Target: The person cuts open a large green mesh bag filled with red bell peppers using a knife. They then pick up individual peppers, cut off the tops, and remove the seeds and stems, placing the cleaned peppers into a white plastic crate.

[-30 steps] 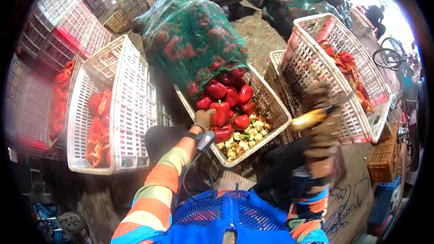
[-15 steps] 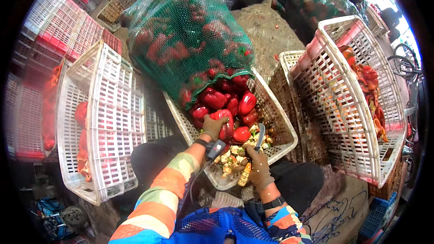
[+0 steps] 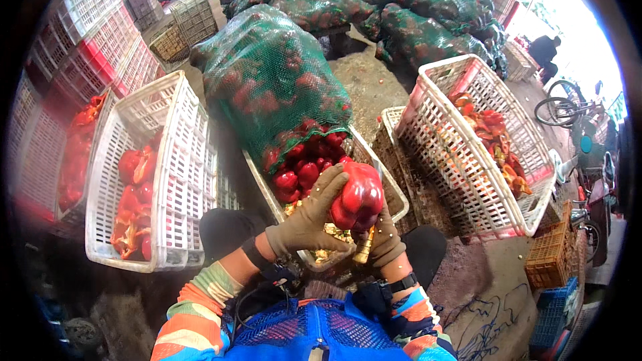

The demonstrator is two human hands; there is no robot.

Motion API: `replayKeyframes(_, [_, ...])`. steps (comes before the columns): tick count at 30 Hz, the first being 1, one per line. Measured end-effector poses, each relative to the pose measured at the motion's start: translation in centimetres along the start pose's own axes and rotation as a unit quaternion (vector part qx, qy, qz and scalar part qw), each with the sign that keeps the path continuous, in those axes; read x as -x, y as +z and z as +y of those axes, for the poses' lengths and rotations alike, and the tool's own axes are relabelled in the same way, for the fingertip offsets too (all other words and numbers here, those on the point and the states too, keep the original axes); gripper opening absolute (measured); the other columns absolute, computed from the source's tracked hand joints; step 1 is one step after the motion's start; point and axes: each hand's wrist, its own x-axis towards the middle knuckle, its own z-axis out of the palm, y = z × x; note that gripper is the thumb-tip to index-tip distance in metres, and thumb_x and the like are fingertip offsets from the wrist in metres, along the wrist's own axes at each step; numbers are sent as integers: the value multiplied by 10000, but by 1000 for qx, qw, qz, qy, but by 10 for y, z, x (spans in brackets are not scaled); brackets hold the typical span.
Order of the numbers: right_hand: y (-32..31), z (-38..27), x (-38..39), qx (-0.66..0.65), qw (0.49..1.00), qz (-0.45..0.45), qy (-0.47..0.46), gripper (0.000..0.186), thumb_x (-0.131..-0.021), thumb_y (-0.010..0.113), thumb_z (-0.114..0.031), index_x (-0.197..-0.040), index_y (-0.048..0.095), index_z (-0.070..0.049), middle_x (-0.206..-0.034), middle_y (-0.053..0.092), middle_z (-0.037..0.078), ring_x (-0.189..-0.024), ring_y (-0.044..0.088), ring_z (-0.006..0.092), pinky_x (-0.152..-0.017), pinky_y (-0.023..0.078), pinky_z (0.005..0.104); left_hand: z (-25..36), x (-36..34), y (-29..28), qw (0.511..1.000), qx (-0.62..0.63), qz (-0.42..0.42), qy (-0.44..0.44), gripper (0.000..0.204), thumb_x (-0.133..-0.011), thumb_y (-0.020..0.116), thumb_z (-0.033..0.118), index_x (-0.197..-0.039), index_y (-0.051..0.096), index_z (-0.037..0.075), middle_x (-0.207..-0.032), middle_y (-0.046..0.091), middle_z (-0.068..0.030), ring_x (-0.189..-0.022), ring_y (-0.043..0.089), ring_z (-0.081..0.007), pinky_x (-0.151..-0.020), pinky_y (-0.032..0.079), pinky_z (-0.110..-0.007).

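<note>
A large red bell pepper (image 3: 359, 194) is held up above the white crate (image 3: 402, 202) between my legs. My gloved left hand (image 3: 304, 222) grips its left side, fingers along the top and thumb lower down. My gloved right hand (image 3: 386, 243), also closed, is at the pepper's lower right and holds a knife (image 3: 364, 249) by its yellow handle; the pepper hides most of the blade. Behind my hands, whole red peppers (image 3: 305, 172) spill from the mouth of a green mesh sack (image 3: 267, 90) into the crate. Pale cores and scraps (image 3: 322, 255) lie at its near end.
Tilted white crates with cut red pepper pieces stand at left (image 3: 190, 167) and right (image 3: 461, 167). Stacked crates (image 3: 100, 47) rise at far left. Full mesh sacks (image 3: 428, 33) are piled at the back. An orange basket (image 3: 548, 254) and a bicycle (image 3: 565, 107) are at right.
My left hand has lifted the red pepper out of the crate toward me. My right hand and the knife have come up against it. The view has tilted up, showing more background.
</note>
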Motion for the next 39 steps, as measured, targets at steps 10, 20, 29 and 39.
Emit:
replayKeyframes(10, [66, 25, 45, 306, 934, 185, 9, 323, -840, 583, -374, -958, 544, -75, -687, 553, 33, -488, 531, 151, -383, 439, 264, 13, 22, -5, 919, 328, 145, -164, 925, -560, 817, 150, -1314, 291, 46, -1249, 445, -98, -1133, 457, -203, -953, 388, -350])
replayKeyframes(20, [63, 2, 56, 849, 331, 49, -408, 237, -720, 603, -97, -943, 526, -75, -863, 580, 137, -755, 589, 319, -629, 490, 381, 5, 19, 5, 665, 718, 71, -195, 714, -713, 707, 278, -1287, 355, 41, -1209, 493, -95, -1087, 510, -229, -936, 419, -383])
replayKeyframes(29, [88, -41, 78, 890, 210, 121, -386, 221, -708, 591, -123, -908, 519, -65, -867, 567, 128, -700, 593, 303, -573, 488, 384, 29, -39, 6, 799, 557, 74, -216, 664, -736, 685, 228, -1278, 354, 33, -1178, 497, -71, -1079, 488, -182, -930, 394, -330])
replayKeyframes(39, [112, -147, 107, 903, 50, 205, -374, 62, -788, 484, -140, -787, 482, -79, -701, 552, 109, -604, 608, 266, -497, 492, 366, 62, -174, 48, 889, 436, 6, -141, 537, -664, 711, 123, -1138, 488, 3, -1030, 587, -67, -930, 559, -149, -836, 452, -288])
